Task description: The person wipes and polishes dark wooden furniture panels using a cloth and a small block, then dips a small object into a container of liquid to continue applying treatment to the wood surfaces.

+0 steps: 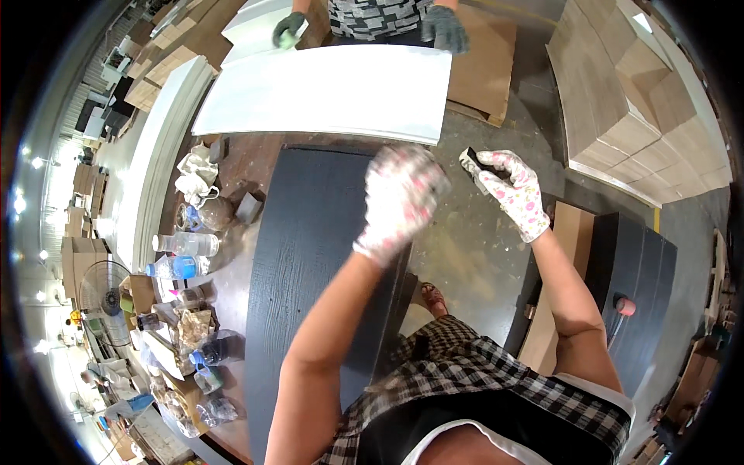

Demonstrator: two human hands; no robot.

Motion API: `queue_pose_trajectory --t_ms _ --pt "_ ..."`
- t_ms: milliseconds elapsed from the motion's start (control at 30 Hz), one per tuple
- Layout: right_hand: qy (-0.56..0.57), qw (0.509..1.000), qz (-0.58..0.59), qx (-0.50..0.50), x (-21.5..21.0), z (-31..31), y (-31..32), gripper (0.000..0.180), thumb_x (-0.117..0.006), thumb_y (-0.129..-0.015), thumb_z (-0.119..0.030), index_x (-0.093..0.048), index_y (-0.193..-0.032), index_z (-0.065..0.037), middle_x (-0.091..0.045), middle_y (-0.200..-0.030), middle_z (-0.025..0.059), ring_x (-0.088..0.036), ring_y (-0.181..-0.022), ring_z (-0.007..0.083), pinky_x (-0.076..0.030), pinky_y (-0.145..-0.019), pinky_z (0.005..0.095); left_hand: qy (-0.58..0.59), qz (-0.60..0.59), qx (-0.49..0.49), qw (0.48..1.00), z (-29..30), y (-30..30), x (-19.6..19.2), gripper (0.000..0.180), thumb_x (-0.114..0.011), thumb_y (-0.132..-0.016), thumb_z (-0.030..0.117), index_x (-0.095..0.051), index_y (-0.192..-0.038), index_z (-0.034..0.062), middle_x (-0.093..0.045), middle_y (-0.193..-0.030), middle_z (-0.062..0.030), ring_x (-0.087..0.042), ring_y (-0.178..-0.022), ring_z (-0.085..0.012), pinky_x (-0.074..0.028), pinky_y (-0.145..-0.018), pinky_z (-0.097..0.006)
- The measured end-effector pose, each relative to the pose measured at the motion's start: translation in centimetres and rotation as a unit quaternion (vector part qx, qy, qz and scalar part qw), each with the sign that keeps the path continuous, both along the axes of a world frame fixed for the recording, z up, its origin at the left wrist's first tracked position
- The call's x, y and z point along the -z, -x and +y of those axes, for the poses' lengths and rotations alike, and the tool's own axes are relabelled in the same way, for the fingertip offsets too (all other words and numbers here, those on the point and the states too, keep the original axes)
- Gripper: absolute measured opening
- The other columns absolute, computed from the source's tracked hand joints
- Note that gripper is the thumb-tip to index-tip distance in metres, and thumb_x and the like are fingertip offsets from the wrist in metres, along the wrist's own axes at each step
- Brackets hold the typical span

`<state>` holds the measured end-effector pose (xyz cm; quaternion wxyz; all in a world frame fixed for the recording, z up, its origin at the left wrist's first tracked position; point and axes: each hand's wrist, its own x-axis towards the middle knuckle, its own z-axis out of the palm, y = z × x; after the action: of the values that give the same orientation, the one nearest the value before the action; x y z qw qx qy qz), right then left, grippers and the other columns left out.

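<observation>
Black wood-grain panel (pixel 310 263) lies flat on the desk (pixel 248 167), likely stiff, heavy, best gripped by long edges; left hand (pixel 401 200) blurred above it, grip unclear, right hand (pixel 515 190) closed on small sanding block (pixel 473 163).

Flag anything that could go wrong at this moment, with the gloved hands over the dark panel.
1. The dark panel seems to reach past the bench toward the person; pressure from the blurred left hand might tip or shift it.
2. The right hand holds a small dark block out over the floor; it could drop.
3. The bottles lie close beside the panel's left edge and could be knocked.
</observation>
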<state>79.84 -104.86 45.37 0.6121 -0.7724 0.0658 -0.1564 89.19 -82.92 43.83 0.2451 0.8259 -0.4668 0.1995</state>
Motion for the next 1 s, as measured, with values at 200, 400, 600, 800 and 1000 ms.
queue_pose_trajectory --t_ms 200,400,600,800,1000 --pt "0.096 0.991 -0.096 -0.007 -0.7 2.7 -0.2 0.028 -0.073 -0.080 -0.006 -0.069 -0.108 -0.006 -0.067 -0.103 0.0103 -0.065 -0.093 0.0213 -0.052 -0.085 0.0333 0.000 0.136 0.078 0.988 5.4 6.5 -1.9 0.043 -0.080 -0.072 0.015 -0.065 -0.112 0.0129 -0.062 -0.122 -0.0076 -0.057 -0.117 -0.0293 -0.046 -0.096 -0.046" --pt "0.084 0.990 -0.104 0.038 1.8 2.5 1.0 0.029 -0.075 -0.081 -0.007 -0.068 -0.108 -0.006 -0.068 -0.104 0.0106 -0.064 -0.097 0.0228 -0.051 -0.088 0.0337 -0.188 -0.027 0.018 0.982 6.6 -4.8 -3.3 0.032 -0.068 -0.084 0.022 -0.066 -0.115 0.0180 -0.062 -0.124 -0.0103 -0.057 -0.116 -0.0297 -0.044 -0.100 -0.044" --pt "0.046 0.990 -0.057 0.122 3.8 -1.1 5.1 0.029 -0.069 -0.083 0.003 -0.065 -0.111 -0.002 -0.065 -0.110 0.0090 -0.062 -0.101 0.0180 -0.048 -0.090 0.0296 -0.035 0.118 -0.310 0.943 13.3 -13.2 1.5 0.029 -0.063 -0.089 0.022 -0.065 -0.115 0.0085 -0.062 -0.118 -0.0133 -0.059 -0.112 -0.0303 -0.044 -0.102 -0.041" --pt "-0.070 0.986 -0.059 0.141 3.7 0.3 5.1 0.028 -0.068 -0.084 0.004 -0.064 -0.111 -0.001 -0.063 -0.109 0.0079 -0.061 -0.101 0.0161 -0.048 -0.090 0.0283 -0.183 0.082 -0.063 0.978 0.7 -2.0 -1.4 0.050 -0.061 -0.087 0.031 -0.054 -0.135 0.0202 -0.053 -0.139 -0.0079 -0.047 -0.130 -0.0257 -0.032 -0.113 -0.046" --pt "0.100 0.980 -0.142 0.096 1.4 1.1 3.5 0.031 -0.074 -0.079 0.000 -0.066 -0.109 -0.004 -0.068 -0.108 0.0094 -0.063 -0.102 0.0220 -0.049 -0.091 0.0335 -0.128 0.179 -0.063 0.973 5.6 -7.6 -2.8 0.068 -0.080 -0.061 0.014 -0.060 -0.127 0.0138 -0.062 -0.128 -0.0051 -0.052 -0.126 -0.0232 -0.039 -0.106 -0.046"
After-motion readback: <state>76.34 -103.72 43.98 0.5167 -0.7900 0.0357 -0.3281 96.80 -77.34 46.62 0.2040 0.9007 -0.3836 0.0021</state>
